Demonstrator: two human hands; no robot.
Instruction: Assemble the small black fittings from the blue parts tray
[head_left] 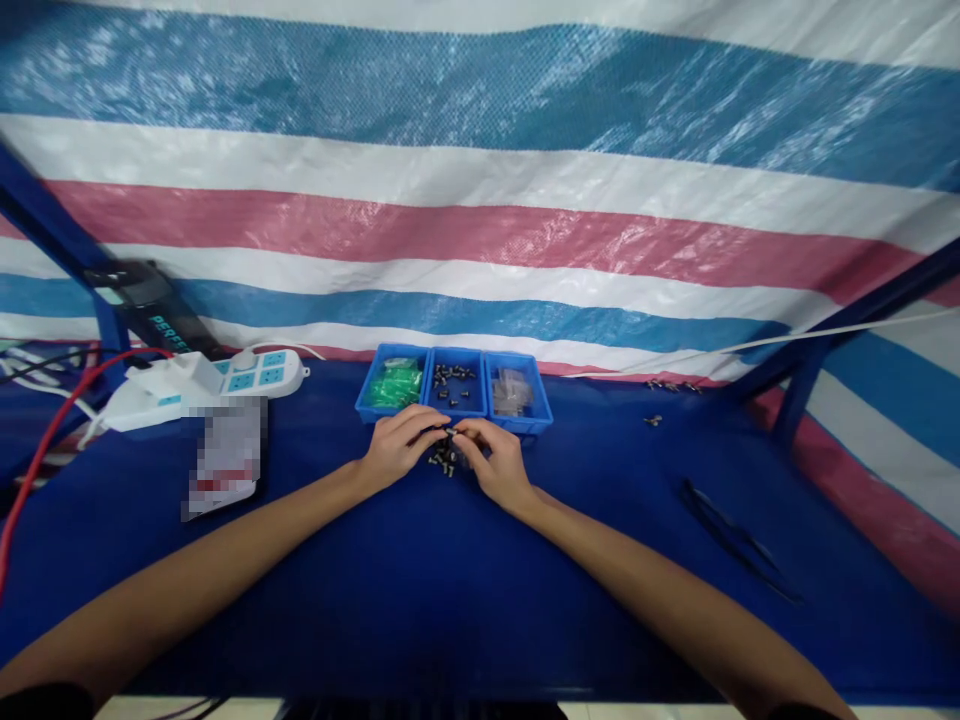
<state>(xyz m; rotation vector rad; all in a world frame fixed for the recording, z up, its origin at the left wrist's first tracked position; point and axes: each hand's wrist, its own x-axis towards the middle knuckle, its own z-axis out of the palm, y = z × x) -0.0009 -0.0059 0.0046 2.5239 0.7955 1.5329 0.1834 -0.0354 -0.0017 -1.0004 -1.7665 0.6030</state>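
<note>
My left hand [401, 440] and my right hand [496, 462] meet just in front of the blue bins. Their fingertips pinch a small screw [451, 432] between them; its details are too small to make out. Below the fingers lies a loose pile of dark and silvery screws [441, 463], partly covered by my right hand. Behind it, the middle blue bin [457, 405] contains several similar screws. Green plastic pieces [397, 383] fill the left bin, and clear plastic pieces [512, 392] lie in the right one.
A white power strip [281, 372] with plugs and cables sits at the left, near a phone-like object [229, 455], partly blurred. A dark bottle [161, 310] leans behind them. Glasses [739, 540] and a few small screws [653, 421] lie right. Striped sheeting [480, 230] hangs behind.
</note>
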